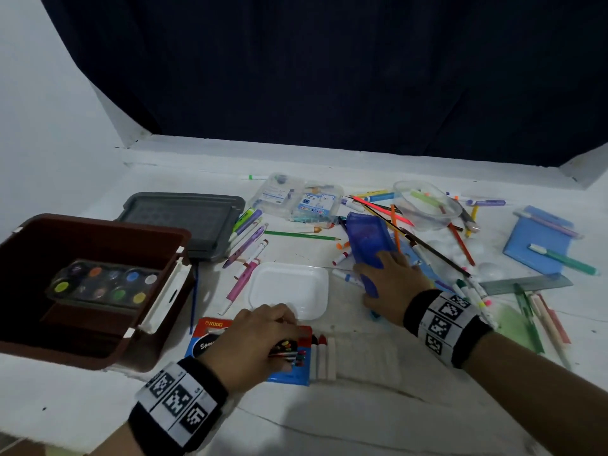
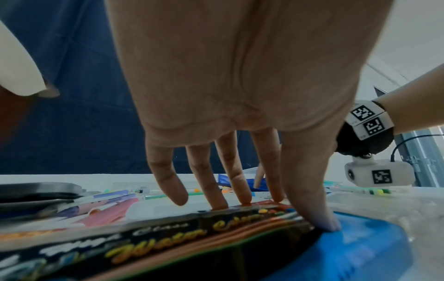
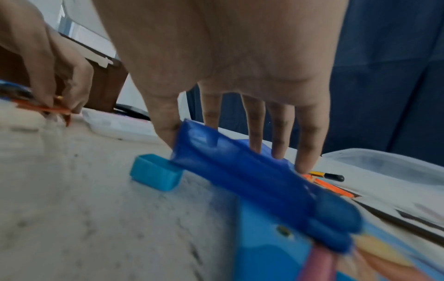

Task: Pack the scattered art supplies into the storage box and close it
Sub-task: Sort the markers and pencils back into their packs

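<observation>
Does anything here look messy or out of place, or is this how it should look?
Yes. Pens, pencils and markers lie scattered across the white table. The brown storage box holds only a paint palette, sitting tilted; its grey lid lies beside it. The right hand grips a blue case that is tipped up.

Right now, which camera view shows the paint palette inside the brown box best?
The head view: the paint palette lies in the brown storage box, colour wells visible. Both wrist views show only a part of the box, no palette.
</observation>
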`<state>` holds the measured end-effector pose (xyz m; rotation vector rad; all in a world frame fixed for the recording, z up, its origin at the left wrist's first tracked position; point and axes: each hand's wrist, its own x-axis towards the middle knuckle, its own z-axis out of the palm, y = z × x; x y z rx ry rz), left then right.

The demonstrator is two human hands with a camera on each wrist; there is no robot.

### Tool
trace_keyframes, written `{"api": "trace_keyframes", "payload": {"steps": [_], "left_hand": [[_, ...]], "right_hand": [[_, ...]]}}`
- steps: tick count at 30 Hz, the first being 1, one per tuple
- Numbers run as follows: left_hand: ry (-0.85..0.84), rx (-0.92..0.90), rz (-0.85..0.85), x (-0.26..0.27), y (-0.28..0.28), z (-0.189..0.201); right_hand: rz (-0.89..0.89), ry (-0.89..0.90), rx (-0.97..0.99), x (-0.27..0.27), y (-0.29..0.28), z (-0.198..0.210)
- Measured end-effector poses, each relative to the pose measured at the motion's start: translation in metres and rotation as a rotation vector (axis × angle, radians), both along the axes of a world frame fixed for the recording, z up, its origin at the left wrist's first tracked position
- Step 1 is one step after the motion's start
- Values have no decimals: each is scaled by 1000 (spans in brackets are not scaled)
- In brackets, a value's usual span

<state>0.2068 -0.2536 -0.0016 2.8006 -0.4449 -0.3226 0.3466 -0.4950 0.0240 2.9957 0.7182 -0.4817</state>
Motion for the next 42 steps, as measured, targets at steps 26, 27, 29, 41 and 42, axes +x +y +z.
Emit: {"api": "trace_keyframes", "payload": {"steps": [26,27,29,41,42], "left_hand": [[-264,-272,304,140,17,15],[-244,-244,324,152,17,13],[-202,-178,348,175,16,10],[-80,190,319,232,7,-2],[-74,188,318,232,7,0]], "right_hand": [[181,-66,144,106,70,1],[187,-63,122,110,74,-2],[201,-97,61,118,80,-7],[183,-228,-91,139,102,-16],[186,-223,-90,140,103,-16]]}}
